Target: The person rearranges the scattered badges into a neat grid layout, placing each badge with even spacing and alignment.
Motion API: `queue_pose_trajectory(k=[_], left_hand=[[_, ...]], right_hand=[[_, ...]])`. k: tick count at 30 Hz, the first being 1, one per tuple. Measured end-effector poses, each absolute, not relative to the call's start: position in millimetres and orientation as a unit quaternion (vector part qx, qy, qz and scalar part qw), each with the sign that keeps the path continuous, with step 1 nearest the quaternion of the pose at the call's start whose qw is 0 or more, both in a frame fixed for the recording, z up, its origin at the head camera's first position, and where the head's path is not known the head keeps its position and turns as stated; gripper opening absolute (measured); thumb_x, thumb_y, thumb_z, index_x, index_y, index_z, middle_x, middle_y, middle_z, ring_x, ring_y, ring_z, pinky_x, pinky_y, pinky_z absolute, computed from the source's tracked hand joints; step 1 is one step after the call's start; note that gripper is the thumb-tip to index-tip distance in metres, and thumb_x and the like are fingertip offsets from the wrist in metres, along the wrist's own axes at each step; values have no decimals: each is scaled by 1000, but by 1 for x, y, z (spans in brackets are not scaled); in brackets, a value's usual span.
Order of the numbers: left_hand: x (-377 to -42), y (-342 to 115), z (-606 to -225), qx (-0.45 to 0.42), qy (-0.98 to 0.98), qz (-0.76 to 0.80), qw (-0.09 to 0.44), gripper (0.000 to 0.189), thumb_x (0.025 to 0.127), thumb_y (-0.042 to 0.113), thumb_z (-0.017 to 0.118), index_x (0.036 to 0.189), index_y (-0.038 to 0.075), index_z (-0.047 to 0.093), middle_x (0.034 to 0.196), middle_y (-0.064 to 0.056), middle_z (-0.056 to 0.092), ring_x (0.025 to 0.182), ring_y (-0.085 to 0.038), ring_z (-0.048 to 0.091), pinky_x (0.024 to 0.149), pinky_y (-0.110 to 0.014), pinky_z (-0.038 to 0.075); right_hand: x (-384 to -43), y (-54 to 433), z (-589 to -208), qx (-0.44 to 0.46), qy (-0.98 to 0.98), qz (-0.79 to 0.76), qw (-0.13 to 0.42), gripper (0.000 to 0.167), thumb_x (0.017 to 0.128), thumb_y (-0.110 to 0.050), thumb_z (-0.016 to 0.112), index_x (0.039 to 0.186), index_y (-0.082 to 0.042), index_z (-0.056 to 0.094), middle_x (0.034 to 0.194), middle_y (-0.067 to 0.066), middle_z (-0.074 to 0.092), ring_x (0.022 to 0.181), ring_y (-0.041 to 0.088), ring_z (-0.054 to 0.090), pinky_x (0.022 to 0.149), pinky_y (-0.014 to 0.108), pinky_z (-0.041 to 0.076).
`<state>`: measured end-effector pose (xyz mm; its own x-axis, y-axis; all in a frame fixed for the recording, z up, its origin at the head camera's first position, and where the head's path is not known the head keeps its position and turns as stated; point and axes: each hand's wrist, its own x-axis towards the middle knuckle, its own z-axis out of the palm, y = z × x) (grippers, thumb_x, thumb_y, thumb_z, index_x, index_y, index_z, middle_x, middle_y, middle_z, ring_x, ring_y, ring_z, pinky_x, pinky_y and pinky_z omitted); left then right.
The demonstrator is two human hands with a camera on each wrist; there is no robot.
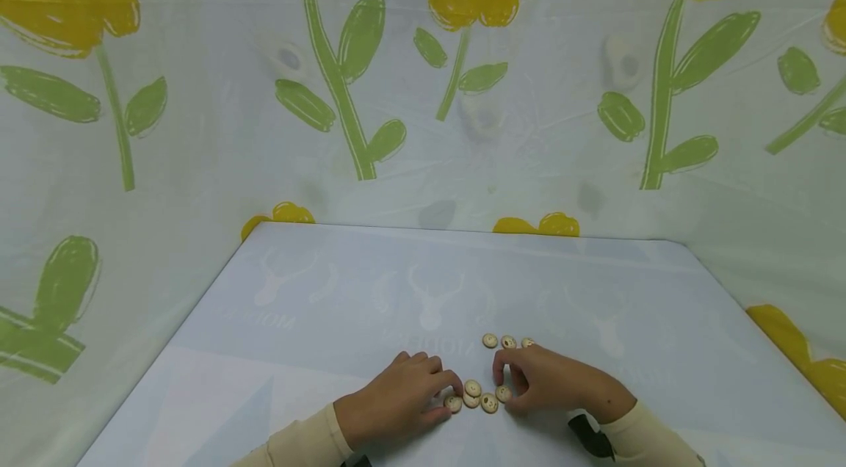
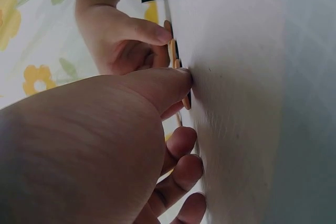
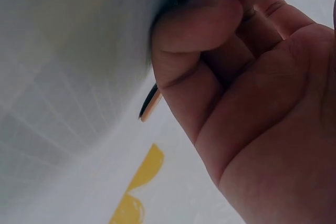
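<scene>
On pale table [image 1: 370, 291] | 8 visible buttons [image 1: 489, 402], 3 in far row | hands: left [image 1: 406, 395], right [image 1: 555, 380], each pinching 1

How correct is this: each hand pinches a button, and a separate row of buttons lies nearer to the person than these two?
One part is wrong: the row of buttons lies farther away than these two, as the head view shows. The rest stands: the left hand pinches one button and the right hand another button.
</scene>
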<state>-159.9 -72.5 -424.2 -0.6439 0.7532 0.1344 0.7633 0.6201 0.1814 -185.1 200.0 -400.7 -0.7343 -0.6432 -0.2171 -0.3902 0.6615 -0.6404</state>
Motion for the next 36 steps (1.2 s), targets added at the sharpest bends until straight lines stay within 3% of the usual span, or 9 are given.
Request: queue_pose_trajectory(k=[17,36], left_hand=[[-159,-73,-424,-420,-900,-114,26,24,92,40,70,115,35,66,88,16,55,76,2,41,69,-19,32],[-158,-72,-422,-416,-902,-115,17,24,93,39,70,116,35,66,88,16,54,76,2,41,68,-19,32]], right_hand=[[-186,198,-406,-287,891,-285,204,22,82,-17,78,92,-22,59,67,-10,53,58,0,46,52,20,39],[-191,192,-406,-257,912,-269,170,18,92,-23,71,100,-21,55,65,-9,55,55,2,47,51,22,40]])
